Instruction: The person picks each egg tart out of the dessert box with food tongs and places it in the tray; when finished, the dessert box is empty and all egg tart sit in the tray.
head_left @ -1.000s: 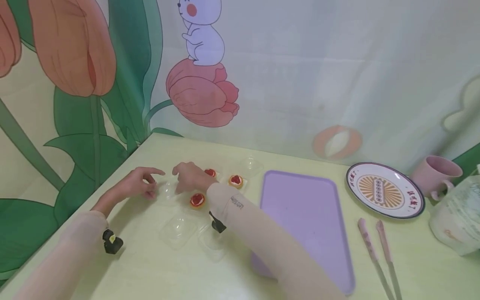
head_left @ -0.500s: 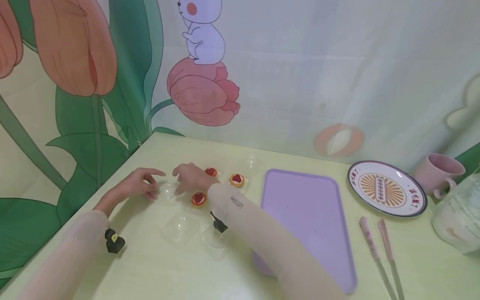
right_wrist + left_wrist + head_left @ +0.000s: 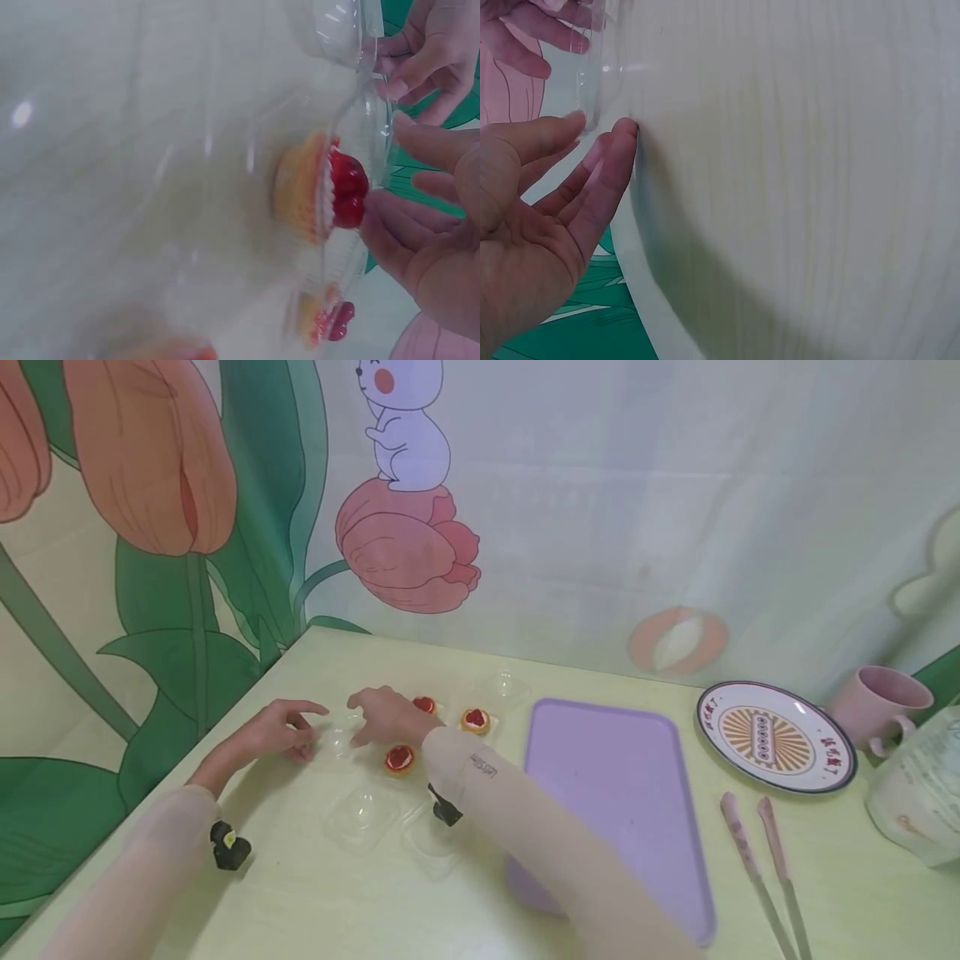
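At the table's left side, my left hand (image 3: pixel 270 731) has its fingers spread beside a clear plastic container (image 3: pixel 337 743). Its thumb and fingertips are at the container's edge, apart from each other, in the left wrist view. Facing it, my right hand (image 3: pixel 390 714) reaches to the container's other side, its fingers also spread. In the right wrist view its fingertips are beside a fruit tart (image 3: pixel 349 187) with a glossy red topping and at a clear plastic edge. Whether they touch the tart, I cannot tell. Other tarts (image 3: pixel 475 720) sit around the right hand, one (image 3: pixel 423 704) partly hidden by it.
Clear plastic containers (image 3: pixel 363 814) lie in front of the hands, and another (image 3: pixel 504 687) stands behind. A purple tray (image 3: pixel 615 793) is under the right forearm. Further right are a patterned plate (image 3: pixel 772 739), a pink mug (image 3: pixel 862 706), two long utensils (image 3: pixel 776 843) and a translucent bag (image 3: pixel 918 802).
Both hands keep nearly the same place and pose. The head view shifts very slightly; the tarts and containers stay where they were.
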`<state>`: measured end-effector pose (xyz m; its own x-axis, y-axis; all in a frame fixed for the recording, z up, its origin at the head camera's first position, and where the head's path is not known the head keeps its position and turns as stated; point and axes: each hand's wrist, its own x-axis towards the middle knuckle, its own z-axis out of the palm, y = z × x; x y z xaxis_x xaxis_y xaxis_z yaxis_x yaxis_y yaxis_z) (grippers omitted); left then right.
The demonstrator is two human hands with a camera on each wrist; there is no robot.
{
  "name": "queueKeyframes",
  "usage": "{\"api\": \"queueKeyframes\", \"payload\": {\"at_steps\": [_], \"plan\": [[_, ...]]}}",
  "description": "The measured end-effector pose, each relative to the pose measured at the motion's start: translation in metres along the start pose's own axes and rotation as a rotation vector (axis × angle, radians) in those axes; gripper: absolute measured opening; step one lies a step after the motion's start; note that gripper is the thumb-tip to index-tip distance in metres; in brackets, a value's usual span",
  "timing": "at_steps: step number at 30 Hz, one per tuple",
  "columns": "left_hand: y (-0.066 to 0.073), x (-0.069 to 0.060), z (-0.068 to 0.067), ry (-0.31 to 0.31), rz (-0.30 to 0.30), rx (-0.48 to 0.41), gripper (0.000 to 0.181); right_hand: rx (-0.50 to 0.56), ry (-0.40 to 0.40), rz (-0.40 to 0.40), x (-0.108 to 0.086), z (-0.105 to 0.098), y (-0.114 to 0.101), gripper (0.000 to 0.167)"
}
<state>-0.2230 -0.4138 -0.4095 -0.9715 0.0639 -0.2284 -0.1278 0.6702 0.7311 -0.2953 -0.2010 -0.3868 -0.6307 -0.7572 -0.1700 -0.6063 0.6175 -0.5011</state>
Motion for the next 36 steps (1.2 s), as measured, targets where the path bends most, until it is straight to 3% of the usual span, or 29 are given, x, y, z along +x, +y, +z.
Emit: {"api": "queueKeyframes", "payload": {"at_steps": [11,20,28,36], "plan": [[0.001,-0.01,-0.005,0.018,0.004,-0.005,0.056,-0.093,0.038,-0.116,-0.026,-0.03,0.017,0.06],[0.006,-0.014,-0.014,0.113,0.011,0.088,0.06,-0.033,0.071,-0.176,-0.091,-0.072,0.044,0.057],[0.017,-0.015,-0.013,0.272,0.096,0.212,0.057,0.053,0.108,-0.143,-0.147,-0.095,0.078,0.057],[0.052,-0.008,0.005,0.306,0.26,0.283,0.055,0.084,0.203,-0.143,-0.203,-0.108,0.111,0.061]]}}
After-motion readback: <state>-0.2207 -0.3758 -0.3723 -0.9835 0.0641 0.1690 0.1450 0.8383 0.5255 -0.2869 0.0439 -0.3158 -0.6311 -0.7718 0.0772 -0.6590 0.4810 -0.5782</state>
